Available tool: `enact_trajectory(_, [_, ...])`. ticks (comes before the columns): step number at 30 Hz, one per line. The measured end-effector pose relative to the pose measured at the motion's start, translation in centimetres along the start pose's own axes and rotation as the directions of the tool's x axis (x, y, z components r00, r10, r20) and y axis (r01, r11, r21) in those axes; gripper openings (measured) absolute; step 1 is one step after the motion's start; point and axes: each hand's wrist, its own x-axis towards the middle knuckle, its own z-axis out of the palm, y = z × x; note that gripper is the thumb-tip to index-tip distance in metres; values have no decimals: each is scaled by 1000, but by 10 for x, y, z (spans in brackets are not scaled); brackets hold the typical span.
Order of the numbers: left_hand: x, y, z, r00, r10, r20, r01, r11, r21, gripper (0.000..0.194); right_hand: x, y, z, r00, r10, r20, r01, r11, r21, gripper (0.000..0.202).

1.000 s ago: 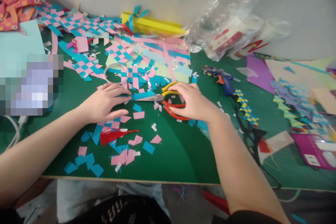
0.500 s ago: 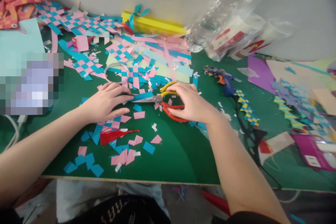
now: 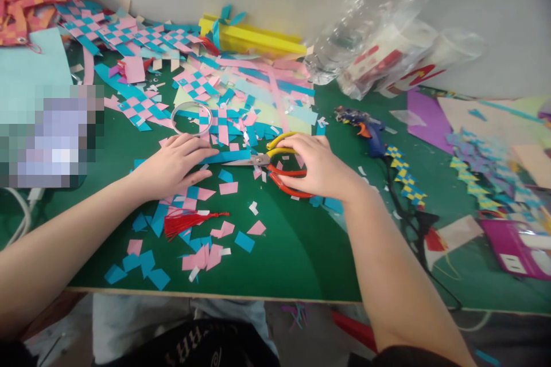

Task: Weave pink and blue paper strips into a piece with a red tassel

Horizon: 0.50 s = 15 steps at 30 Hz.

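My right hand (image 3: 325,166) is wrapped round the handles of a pair of scissors (image 3: 258,159), one loop yellow and one red. The blades point left and lie at a blue paper strip (image 3: 230,156). My left hand (image 3: 172,166) holds that strip between thumb side and fingers at its left end. Below my left hand, a red tassel (image 3: 185,222) lies on the green table (image 3: 293,258), next to a pink and blue woven piece (image 3: 183,202). Small pink and blue scraps (image 3: 202,258) are scattered nearby.
A tape roll (image 3: 172,120) lies above my left hand. Woven strips (image 3: 146,37) and a yellow paper box (image 3: 253,40) are at the back. To the right are a glue gun (image 3: 374,140), bagged cups (image 3: 387,57) and a purple case (image 3: 512,246).
My right hand and the scissors have shifted slightly right, away from my left hand. More of the blue strip shows above the blades. My left hand has barely moved.
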Motion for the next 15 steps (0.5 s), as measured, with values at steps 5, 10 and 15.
enact_trajectory(5, [-1,1,-3,1000,-5,15,6,999,-39,49,1,-5,3,999,-34,-6,34,999,9,35])
enact_trajectory(10, [0,3,-5,1000,-10,7,10,990,-139,49,2,-9,9,999,-52,4,52,998,20,39])
enact_trajectory(15, [1,4,-2,1000,30,-8,-31,995,-96,49,2,-10,11,998,-63,-2,63,998,16,39])
